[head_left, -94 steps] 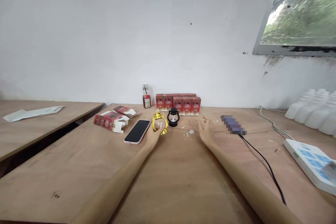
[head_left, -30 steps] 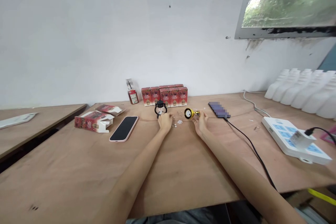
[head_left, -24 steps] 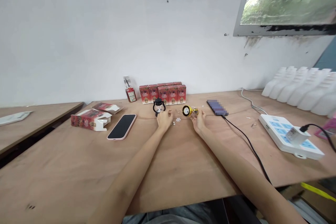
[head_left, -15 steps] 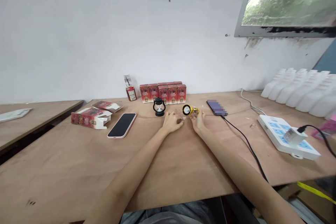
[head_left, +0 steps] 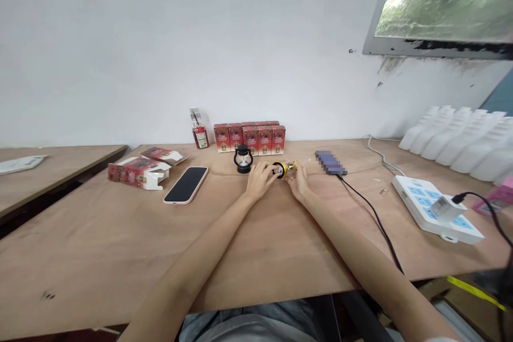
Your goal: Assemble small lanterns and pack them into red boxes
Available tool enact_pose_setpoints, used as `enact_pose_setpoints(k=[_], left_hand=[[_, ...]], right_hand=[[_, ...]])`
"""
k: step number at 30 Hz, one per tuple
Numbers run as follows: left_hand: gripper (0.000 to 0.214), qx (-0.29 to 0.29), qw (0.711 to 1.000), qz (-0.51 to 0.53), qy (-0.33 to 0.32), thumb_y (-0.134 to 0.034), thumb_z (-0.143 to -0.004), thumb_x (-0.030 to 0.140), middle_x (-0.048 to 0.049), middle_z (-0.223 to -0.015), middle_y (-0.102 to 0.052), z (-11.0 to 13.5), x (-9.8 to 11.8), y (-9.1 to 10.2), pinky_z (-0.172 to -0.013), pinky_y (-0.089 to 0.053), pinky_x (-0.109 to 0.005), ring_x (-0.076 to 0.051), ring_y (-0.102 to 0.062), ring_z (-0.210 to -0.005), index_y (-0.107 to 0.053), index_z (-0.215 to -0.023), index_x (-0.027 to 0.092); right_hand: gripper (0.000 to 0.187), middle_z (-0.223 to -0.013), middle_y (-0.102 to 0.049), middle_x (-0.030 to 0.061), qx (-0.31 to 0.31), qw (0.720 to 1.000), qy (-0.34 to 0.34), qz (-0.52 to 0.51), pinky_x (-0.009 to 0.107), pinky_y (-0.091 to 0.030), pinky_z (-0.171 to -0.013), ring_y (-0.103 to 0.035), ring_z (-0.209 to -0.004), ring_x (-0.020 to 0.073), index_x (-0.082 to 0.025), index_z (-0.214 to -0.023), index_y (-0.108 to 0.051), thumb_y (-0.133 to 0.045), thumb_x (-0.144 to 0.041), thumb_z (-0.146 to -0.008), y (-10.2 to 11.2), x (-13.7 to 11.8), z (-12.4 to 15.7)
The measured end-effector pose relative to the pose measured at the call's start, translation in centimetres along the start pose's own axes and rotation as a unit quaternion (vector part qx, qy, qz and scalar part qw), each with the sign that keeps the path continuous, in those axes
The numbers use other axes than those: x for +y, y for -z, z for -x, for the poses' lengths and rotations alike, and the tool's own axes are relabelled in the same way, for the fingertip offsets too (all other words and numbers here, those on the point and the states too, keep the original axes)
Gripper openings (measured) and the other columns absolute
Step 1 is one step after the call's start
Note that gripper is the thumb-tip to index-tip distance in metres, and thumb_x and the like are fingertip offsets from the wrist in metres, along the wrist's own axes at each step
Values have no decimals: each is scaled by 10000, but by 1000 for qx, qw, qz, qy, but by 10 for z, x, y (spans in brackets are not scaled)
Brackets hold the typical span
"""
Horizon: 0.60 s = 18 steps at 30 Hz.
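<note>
Near the middle of the table, my right hand (head_left: 298, 181) is closed round a small gold lantern (head_left: 287, 167) lying on its side, its round black-rimmed base turned to the left. My left hand (head_left: 260, 178) reaches that base with thumb and fingertips pinched together at its edge; whatever sits between the fingertips is too small to make out. Just behind my left hand, a black lantern (head_left: 243, 159) of similar shape stands upright, with a clear globe and a handle.
Red printed boxes (head_left: 264, 140) line the wall beside a small bottle (head_left: 199, 134). Opened boxes (head_left: 138, 171) and a phone (head_left: 186, 185) lie to the left. On the right are a cabled phone (head_left: 331, 163), a power strip (head_left: 436, 208) and white bottles (head_left: 460, 141).
My left hand has moved right, its fingers now at the gold lantern's base. The lantern has shifted slightly left and turned, so its base faces me less. The black lantern stays put.
</note>
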<state>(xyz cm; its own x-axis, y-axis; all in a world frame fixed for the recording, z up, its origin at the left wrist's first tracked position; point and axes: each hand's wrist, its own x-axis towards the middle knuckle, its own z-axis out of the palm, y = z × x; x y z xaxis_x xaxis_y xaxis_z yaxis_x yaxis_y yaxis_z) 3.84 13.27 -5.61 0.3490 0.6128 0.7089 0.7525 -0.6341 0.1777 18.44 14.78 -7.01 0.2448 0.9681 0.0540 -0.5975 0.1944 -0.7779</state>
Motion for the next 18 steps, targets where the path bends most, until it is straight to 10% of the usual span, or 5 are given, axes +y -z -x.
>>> enact_pose_setpoints(k=[18], left_hand=[[257, 43, 996, -54, -60, -427, -944, 366, -59, -957, -649, 2, -1, -5, -750, -331, -323, -185, -565, -898, -618, -959, 195]], right_hand=[[423, -804, -632, -75, -51, 999, 15, 7, 243, -539, -602, -635, -742, 118, -250, -851, -423, -750, -403, -631, -5, -2, 7]])
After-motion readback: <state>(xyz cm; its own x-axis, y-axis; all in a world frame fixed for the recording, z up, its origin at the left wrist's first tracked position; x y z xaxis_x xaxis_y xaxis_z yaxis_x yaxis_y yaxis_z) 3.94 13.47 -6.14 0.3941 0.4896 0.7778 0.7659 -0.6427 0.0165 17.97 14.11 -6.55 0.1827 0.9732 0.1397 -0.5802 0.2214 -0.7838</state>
